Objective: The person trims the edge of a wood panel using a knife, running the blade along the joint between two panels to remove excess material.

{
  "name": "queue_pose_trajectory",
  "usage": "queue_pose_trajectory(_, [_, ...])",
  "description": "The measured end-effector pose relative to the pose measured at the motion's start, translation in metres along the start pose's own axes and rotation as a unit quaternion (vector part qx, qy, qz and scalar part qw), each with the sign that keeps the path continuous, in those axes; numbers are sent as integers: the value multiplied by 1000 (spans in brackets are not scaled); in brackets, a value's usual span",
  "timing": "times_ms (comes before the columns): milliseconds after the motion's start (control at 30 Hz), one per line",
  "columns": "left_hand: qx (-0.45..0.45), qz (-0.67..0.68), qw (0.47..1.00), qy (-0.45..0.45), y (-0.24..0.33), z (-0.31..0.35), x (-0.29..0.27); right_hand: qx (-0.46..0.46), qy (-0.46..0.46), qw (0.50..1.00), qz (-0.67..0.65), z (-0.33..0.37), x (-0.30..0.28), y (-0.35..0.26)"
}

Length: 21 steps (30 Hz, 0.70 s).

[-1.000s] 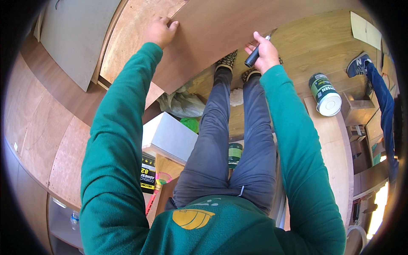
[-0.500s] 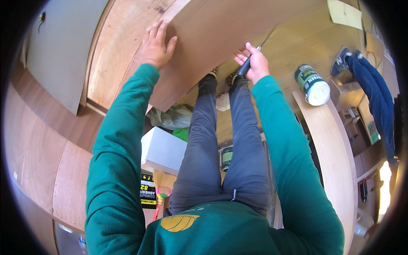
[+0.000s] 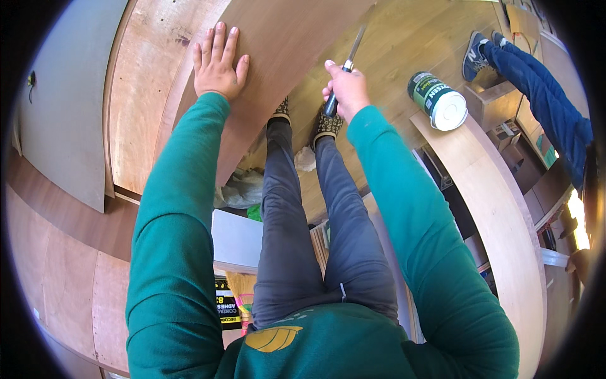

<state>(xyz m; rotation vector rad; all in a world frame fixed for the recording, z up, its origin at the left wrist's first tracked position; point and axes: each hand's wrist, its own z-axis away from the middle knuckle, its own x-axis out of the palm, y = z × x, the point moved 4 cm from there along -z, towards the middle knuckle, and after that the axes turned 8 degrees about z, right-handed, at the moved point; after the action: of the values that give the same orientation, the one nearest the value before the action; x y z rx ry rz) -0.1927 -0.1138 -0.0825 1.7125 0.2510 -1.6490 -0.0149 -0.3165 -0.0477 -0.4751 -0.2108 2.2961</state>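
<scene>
Plywood (image 3: 148, 82) shows bare at the upper left of the frame, with a brown panel (image 3: 284, 47) slanting beside it toward upper centre. The left hand (image 3: 219, 71) lies flat by the panel's left edge, fingers spread, gripping nothing. At upper centre, the right hand (image 3: 346, 90) has its fingers closed round a black-handled tool (image 3: 348, 65), metal blade pointing up. Judging by how things lie, the panel is set down and steadied; no cut or mark can be made out on its face, so how much is left cannot be told. The left forearm (image 3: 177, 221) hides part of the panel, the top of the frame cuts off its far end, whether the blade touches its right edge is unclear, and at upper right another person's legs (image 3: 536, 88) run into the dark rim
</scene>
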Motion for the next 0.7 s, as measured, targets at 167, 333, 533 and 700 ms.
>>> queue_pose_trajectory(167, [8,-15,1000,4,1,-2,-1,-64,-42,991,-108,43,6,12])
queue_pose_trajectory(333, [16,-13,1000,13,0,-1,2,44,-156,944,-289,86,16,6])
queue_pose_trajectory(533, [8,-23,1000,0,-3,4,4,48,-147,965,-214,90,20,-8])
queue_pose_trajectory(700, [14,-22,1000,-10,4,-3,1,92,-99,967,-217,69,54,-1])
